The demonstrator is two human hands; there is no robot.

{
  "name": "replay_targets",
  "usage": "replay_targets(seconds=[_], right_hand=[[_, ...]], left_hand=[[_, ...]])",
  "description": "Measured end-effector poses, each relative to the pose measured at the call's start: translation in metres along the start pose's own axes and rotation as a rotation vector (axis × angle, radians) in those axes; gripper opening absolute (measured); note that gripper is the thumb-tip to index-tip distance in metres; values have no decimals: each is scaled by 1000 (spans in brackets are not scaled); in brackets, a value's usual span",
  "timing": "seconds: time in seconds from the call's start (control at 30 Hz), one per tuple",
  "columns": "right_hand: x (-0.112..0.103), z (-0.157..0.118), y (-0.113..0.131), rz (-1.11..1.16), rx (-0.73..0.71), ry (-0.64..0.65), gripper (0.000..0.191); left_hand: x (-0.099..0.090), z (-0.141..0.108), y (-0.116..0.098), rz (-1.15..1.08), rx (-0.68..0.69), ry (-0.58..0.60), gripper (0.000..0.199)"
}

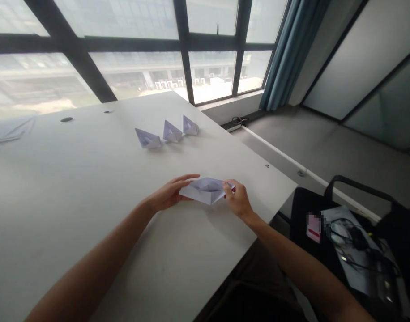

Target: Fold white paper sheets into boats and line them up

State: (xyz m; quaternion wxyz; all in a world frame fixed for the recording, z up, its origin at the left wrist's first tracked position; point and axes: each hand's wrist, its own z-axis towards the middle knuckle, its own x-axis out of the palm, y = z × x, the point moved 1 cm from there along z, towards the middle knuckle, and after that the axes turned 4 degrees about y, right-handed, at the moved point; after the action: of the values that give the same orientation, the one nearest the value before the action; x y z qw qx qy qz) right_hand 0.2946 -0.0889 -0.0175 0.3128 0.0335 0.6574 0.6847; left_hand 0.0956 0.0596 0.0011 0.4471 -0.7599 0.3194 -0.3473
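The white paper boat sits on the bench between my hands, its open side up and its long axis running across my view. My right hand is closed on the boat's right end, pinching the paper between thumb and fingers. My left hand lies open and palm down at the boat's left end, its fingers reaching toward the fold; from this camera I can't be sure whether it grips the paper or only touches it.

Ahead of my hands, three smaller paper boats stand in a slanting row on the bench, close together. Beyond my right hand, off the bench edge, cables lie on a black bag. A window lies past the boats.
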Motion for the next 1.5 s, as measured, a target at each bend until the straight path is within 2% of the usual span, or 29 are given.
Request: replay_targets(seconds=[0.1,0.27,0.43,0.6,0.73,0.8,0.87,0.97,1.07,1.1,1.2,1.33,1.5], right_hand=[[-6,-1,1,-50,-35,5,29],[-10,0,9,-245,-112,48,25],[-6,6,10,-293,-207,68,22],[-4,12,16,-312,-250,106,22],[-3,15,22,-335,-242,155,18],[-5,19,21,-302,-187,176,18],[-11,30,15,-247,-77,187,18],[-27,68,3,-150,122,167,14],[-49,128,-3,12,275,50,9],[-56,151,-2,95,346,-50,7],[-63,219,7,149,372,-180,6],[-40,288,16,179,394,-308,23],[14,327,12,210,446,-349,36]], left_hand=[[2,6,0,-35,75,-60,48],[10,4,-1,2,158,-73,48],[14,2,-5,239,158,-98,50],[7,6,-7,642,316,-208,30],[3,7,-7,803,365,-253,26],[2,8,-5,767,334,-292,32],[1,11,-2,633,323,-347,42],[-2,16,5,480,415,-501,49],[-10,22,14,559,477,-627,41],[-12,24,16,606,474,-644,37],[-17,29,22,751,470,-639,30],[-16,31,25,880,484,-607,27],[-15,29,30,931,496,-600,25]])
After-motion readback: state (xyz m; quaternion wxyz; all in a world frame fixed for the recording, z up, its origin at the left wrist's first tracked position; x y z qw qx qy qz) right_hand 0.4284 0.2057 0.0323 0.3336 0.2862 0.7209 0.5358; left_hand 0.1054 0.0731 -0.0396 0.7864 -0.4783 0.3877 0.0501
